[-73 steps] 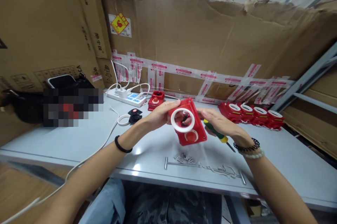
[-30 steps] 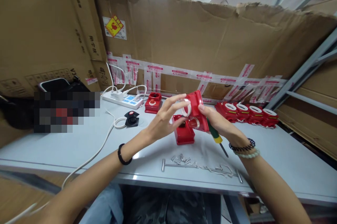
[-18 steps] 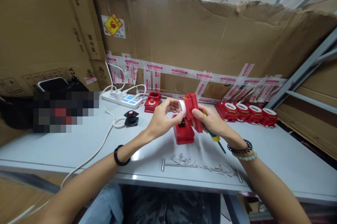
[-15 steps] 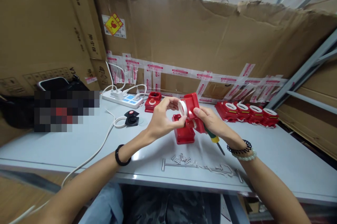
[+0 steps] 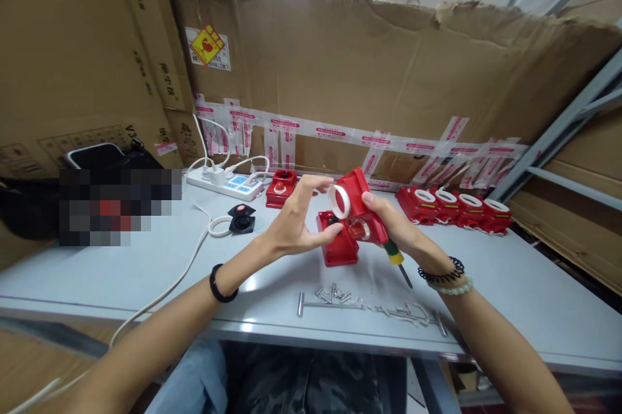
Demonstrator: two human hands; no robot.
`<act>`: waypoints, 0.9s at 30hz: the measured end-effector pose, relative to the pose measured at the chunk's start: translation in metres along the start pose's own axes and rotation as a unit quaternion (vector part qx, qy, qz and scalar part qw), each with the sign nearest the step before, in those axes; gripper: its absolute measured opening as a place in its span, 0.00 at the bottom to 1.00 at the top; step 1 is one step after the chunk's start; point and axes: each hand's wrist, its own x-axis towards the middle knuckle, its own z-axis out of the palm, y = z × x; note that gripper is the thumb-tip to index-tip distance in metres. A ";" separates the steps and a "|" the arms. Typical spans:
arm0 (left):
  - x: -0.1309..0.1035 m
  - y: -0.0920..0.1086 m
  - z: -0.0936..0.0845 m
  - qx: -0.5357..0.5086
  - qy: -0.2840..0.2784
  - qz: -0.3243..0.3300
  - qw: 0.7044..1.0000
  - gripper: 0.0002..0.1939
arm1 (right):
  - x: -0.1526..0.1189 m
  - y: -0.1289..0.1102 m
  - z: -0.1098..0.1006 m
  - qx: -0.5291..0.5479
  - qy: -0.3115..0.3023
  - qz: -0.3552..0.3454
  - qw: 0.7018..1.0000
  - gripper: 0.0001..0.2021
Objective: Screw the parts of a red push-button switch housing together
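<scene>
1. Red cover (image 5: 357, 207), flat squarish plastic with white ring (image 5: 339, 201) on its face and a clear round window below it; held above the counter (image 5: 146, 265), mid scene.
2. Cover tilted on edge, ring face pointing left toward the left hand (image 5: 294, 223); long axis runs far-left to near-right, sloping down.
3. Right hand (image 5: 396, 226) fingers pinch cover, screwdriver (image 5: 396, 257) tucked in the same hand.
4. Left fingers spread, thumb touching the red base (image 5: 339, 242) standing on the counter just below the cover.
5. Loose screws (image 5: 335, 293) near edge.
</scene>
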 end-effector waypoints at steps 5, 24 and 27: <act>-0.001 0.006 0.004 -0.031 -0.003 -0.088 0.996 0.20 | 0.002 0.003 0.002 -0.033 0.036 0.002 0.999 0.24; -0.006 0.002 0.008 -0.154 0.010 -0.187 0.970 0.29 | 0.001 0.003 0.004 -0.173 0.082 -0.123 0.974 0.20; -0.006 0.004 0.007 -0.147 0.008 -0.096 0.984 0.28 | 0.003 0.003 0.004 -0.135 0.072 -0.123 0.980 0.20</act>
